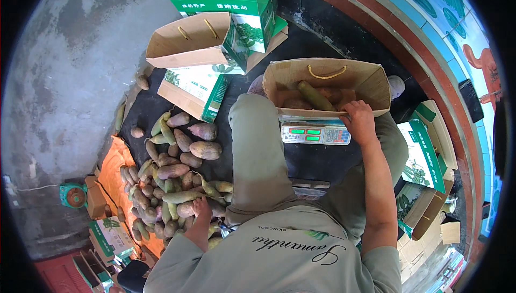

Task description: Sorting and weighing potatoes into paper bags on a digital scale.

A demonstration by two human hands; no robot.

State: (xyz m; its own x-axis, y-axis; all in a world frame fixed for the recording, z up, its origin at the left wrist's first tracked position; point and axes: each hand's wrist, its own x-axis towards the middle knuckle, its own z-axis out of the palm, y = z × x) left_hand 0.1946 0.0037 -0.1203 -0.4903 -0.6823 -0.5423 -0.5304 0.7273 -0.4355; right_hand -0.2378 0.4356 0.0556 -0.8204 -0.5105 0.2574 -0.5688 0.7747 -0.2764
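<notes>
A cardboard gift box (325,113) with a yellow cord handle stands open in front of me, behind the white digital scale (317,134); whether it rests on the scale is hidden. Inside lie a long green radish (314,95) and a few browner roots. My right hand (359,121) grips the box's near rim at its right side. Down at the left, my left hand (201,208) is closed over a reddish radish (186,209) in a large pile of green and purple-brown radishes (173,171). Its fingertips are partly hidden among the roots.
Open green-and-white cartons (231,5) stand at the back left, and another carton (424,150) is at the right. Orange cloth (116,158) lies under the pile's left side. A green round device (73,195) sits by the grey wall. My bent legs (258,153) flank the scale.
</notes>
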